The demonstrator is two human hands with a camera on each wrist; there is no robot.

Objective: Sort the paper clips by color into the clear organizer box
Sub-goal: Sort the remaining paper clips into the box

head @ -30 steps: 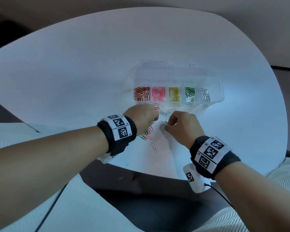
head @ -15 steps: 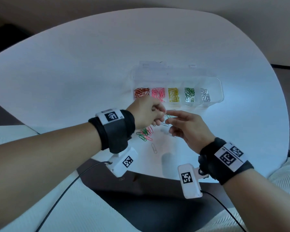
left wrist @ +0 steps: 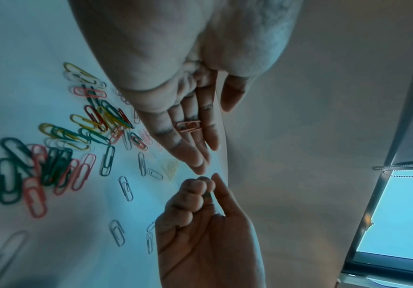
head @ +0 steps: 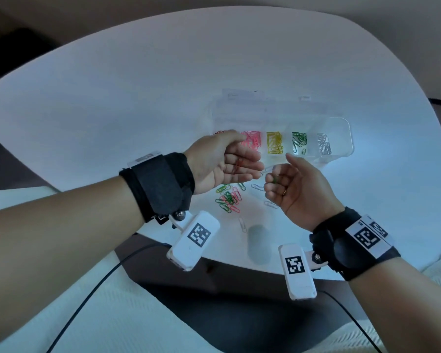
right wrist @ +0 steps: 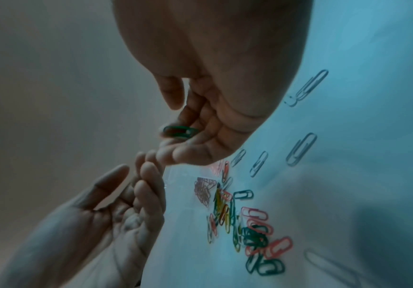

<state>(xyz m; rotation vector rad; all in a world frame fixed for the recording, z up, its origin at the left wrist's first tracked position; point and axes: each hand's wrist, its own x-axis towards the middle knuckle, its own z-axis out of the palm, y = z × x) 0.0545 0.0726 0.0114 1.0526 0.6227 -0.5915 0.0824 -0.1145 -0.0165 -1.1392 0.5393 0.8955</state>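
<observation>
Our left hand [head: 224,163] lies flat, palm up, a small red wire paper clip [left wrist: 189,126] resting on its fingers. Our right hand [head: 294,189] curls round a dark green wire paper clip [right wrist: 179,132].

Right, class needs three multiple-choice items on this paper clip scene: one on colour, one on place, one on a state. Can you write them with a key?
1. The right hand holds a clip coloured:
A yellow
B green
C silver

2. The red clip lies:
A on the left hand's fingers
B in the right hand
C under the right hand

3. The left hand is:
A a fist
B pointing
C open, palm up

Key:
1 B: the green clip sits among the curled fingers.
2 A: the left wrist view shows it across the fingers.
3 C: its fingers are straight and the palm faces up.
</observation>
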